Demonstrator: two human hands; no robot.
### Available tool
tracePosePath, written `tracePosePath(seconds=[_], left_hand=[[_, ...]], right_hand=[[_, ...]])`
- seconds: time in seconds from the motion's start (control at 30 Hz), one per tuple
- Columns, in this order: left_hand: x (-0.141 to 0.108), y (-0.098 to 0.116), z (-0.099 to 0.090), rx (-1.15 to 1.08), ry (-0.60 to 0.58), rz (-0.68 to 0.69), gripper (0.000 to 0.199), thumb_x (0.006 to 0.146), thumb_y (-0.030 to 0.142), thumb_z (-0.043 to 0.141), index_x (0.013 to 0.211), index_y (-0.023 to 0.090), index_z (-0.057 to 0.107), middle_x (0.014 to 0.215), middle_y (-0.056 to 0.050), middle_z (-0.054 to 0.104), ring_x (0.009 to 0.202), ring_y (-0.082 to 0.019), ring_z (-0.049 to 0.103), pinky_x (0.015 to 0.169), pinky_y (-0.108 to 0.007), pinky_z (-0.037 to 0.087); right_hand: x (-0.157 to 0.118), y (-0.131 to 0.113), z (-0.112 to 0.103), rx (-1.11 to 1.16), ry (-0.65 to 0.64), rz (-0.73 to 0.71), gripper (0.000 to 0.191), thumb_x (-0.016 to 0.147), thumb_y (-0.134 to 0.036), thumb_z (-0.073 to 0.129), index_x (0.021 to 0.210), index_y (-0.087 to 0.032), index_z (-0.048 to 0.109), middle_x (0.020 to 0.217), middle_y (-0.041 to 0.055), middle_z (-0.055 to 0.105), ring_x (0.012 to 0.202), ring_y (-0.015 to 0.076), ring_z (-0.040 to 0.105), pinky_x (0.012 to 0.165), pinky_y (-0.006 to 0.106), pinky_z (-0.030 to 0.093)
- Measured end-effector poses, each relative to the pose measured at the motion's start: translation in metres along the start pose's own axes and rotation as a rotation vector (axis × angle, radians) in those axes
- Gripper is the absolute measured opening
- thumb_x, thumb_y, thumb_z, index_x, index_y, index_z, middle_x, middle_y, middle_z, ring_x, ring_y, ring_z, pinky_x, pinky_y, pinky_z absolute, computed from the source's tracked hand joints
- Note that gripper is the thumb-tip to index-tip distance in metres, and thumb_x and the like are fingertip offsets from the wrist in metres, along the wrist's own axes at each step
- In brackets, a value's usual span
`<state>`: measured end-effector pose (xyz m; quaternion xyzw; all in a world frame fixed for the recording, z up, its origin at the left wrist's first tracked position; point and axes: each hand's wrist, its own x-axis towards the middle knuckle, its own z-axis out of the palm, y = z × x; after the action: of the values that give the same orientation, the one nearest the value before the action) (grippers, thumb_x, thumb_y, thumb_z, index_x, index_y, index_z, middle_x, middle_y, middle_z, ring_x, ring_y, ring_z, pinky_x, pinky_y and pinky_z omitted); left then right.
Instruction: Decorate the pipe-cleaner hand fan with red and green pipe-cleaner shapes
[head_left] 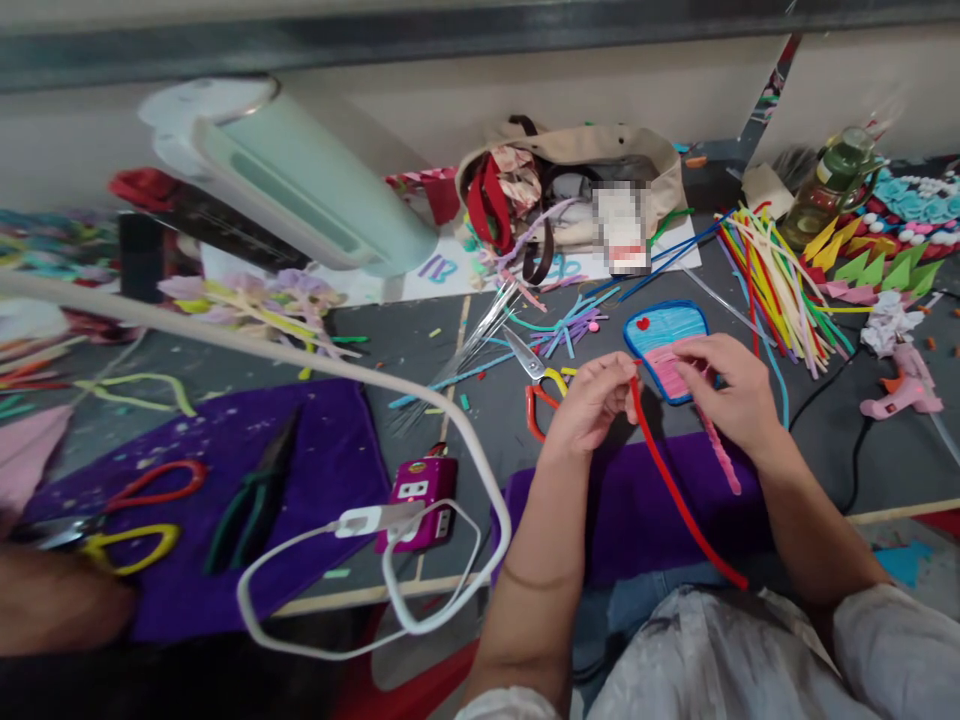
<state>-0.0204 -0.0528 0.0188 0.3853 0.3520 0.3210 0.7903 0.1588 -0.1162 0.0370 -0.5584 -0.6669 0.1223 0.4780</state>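
Observation:
My left hand [592,405] is closed in a pinch on the upper end of a red pipe cleaner [667,480], which curves down toward my lap. Beside those fingertips is a flat blue-and-pink pipe cleaner piece [671,340] with a dark blue border and a small red heart. My right hand [731,390] has its fingers closed over the pink part at the right edge, hiding some of it. A pink twisted stem [720,450] hangs below my right hand. Under both hands lies a folded purple cloth [637,515].
Scissors [536,375] and thin wires [491,325] lie left of my hands. A pink glue gun [904,385] and pipe cleaner bundle [780,290] are at right. A purple power socket [424,495] with a white cable, pliers [255,500] and another person's arm [60,600] are at left.

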Motion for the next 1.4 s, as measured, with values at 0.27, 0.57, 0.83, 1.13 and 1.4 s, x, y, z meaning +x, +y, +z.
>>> tracePosePath(seconds=[0.27, 0.57, 0.83, 1.13, 1.4], left_hand=[[0.000, -0.009, 0.012, 0.072, -0.078, 0.003, 0.033, 0.074, 0.043, 0.076, 0.069, 0.016, 0.057, 0.050, 0.004, 0.054, 0.039, -0.007, 0.049, 0.041, -0.018, 0.040], [-0.002, -0.008, 0.014, 0.152, -0.075, 0.021, 0.034, 0.067, 0.040, 0.083, 0.073, 0.016, 0.060, 0.056, 0.004, 0.058, 0.045, -0.007, 0.053, 0.045, -0.019, 0.046], [0.001, -0.013, 0.017, 0.187, -0.027, 0.107, 0.033, 0.067, 0.041, 0.082, 0.072, 0.015, 0.063, 0.056, 0.002, 0.062, 0.047, -0.008, 0.055, 0.048, -0.020, 0.047], [-0.001, -0.013, 0.019, 0.181, 0.012, 0.148, 0.031, 0.068, 0.040, 0.082, 0.072, 0.015, 0.064, 0.058, 0.002, 0.062, 0.049, -0.009, 0.056, 0.048, -0.020, 0.045], [0.000, -0.014, 0.019, 0.215, 0.031, 0.166, 0.030, 0.069, 0.039, 0.081, 0.073, 0.014, 0.065, 0.059, 0.003, 0.059, 0.047, -0.007, 0.053, 0.048, -0.019, 0.043]], right_hand=[[-0.005, 0.006, 0.014, -0.164, -0.098, -0.183, 0.020, 0.094, -0.018, 0.053, 0.102, -0.024, 0.070, 0.099, 0.0068, 0.072, 0.097, 0.0199, 0.066, 0.085, 0.034, 0.055], [-0.005, 0.010, 0.014, -0.302, 0.012, -0.187, 0.016, 0.091, -0.017, 0.056, 0.096, -0.025, 0.070, 0.092, 0.0062, 0.072, 0.093, 0.0217, 0.064, 0.078, 0.034, 0.052], [-0.006, 0.008, 0.019, -0.385, 0.097, -0.202, 0.017, 0.091, -0.017, 0.055, 0.078, -0.024, 0.063, 0.078, 0.0047, 0.069, 0.079, 0.0203, 0.061, 0.070, 0.033, 0.048], [-0.006, 0.006, 0.024, -0.203, 0.116, -0.052, 0.014, 0.093, -0.021, 0.056, 0.083, -0.023, 0.065, 0.083, 0.0044, 0.070, 0.082, 0.0188, 0.064, 0.074, 0.032, 0.050], [-0.005, 0.007, 0.019, -0.306, 0.072, -0.169, 0.014, 0.092, -0.018, 0.056, 0.091, -0.023, 0.069, 0.088, 0.0061, 0.071, 0.089, 0.0205, 0.063, 0.079, 0.033, 0.050]])
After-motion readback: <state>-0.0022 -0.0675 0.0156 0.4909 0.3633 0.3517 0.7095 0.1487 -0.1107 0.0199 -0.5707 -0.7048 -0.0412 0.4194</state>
